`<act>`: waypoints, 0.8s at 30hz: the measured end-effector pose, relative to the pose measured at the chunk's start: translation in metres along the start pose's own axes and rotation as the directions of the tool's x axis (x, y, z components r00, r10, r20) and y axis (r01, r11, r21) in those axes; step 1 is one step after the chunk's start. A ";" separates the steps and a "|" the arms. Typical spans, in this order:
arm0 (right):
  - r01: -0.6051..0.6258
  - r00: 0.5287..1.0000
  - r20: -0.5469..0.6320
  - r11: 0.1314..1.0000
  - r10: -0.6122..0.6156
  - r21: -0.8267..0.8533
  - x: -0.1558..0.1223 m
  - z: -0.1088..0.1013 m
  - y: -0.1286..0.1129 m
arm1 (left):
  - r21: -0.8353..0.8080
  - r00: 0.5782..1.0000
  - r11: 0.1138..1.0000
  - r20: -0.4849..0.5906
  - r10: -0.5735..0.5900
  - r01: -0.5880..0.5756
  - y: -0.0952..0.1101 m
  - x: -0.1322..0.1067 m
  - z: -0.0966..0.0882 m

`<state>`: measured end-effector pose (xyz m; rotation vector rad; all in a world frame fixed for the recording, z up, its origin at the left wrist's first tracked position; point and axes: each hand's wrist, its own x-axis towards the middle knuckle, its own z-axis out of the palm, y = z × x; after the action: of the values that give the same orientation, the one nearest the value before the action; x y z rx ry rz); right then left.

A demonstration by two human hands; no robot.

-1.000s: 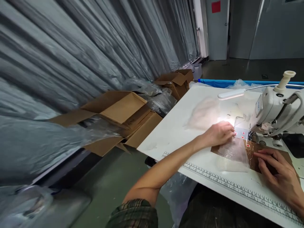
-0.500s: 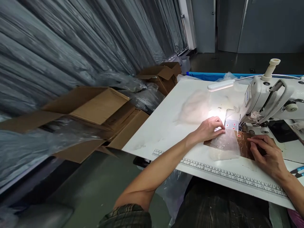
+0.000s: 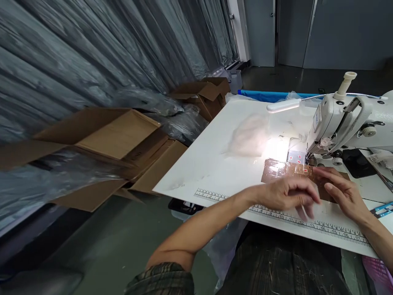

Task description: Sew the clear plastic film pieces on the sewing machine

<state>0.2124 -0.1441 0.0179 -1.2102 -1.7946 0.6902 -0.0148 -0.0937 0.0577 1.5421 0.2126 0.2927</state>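
My left hand (image 3: 290, 194) hangs over the near part of the white sewing table, its fingers curled down and smeared by motion. Whether anything is between them I cannot tell. Beneath and beyond it lies a shiny brown sheet (image 3: 270, 171) in front of the sewing machine's needle area. My right hand (image 3: 345, 192) rests at the right end of this sheet, fingers stretched out and thumb apart. Small red-and-white marks (image 3: 305, 170) show by the needle. The white sewing machine (image 3: 328, 119) stands just past my right hand.
Thin pale fabric (image 3: 248, 137) lies on the table (image 3: 202, 164) beyond my left arm. A lamp (image 3: 284, 105) lights the needle area. A black phone-like slab (image 3: 358, 163) and blue-handled snips (image 3: 382, 209) lie at right. Open cardboard boxes (image 3: 119, 133) stand left.
My left hand has moved from beside the needle toward me and right. The sheer white piece no longer shows over the brown sheet. My right hand stays by the sheet, fingers more spread.
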 end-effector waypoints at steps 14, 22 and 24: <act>-0.556 0.790 0.437 0.803 0.431 0.214 0.019 0.010 -0.008 | 0.581 0.750 0.685 -0.657 0.076 0.440 -0.009 -0.026 -0.048; -0.429 0.901 -0.063 0.864 0.429 -0.264 0.028 -0.006 0.019 | 0.941 0.910 -0.006 -0.326 0.256 0.339 -0.018 0.002 -0.069; -0.390 0.921 -0.086 0.886 0.381 -0.252 0.024 -0.006 0.022 | 0.981 0.968 0.110 -0.175 0.180 0.157 -0.016 0.013 -0.073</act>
<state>0.2236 -0.1131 0.0111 -1.7815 -1.6684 0.6560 -0.0251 -0.0200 0.0408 2.9451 0.7382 0.3850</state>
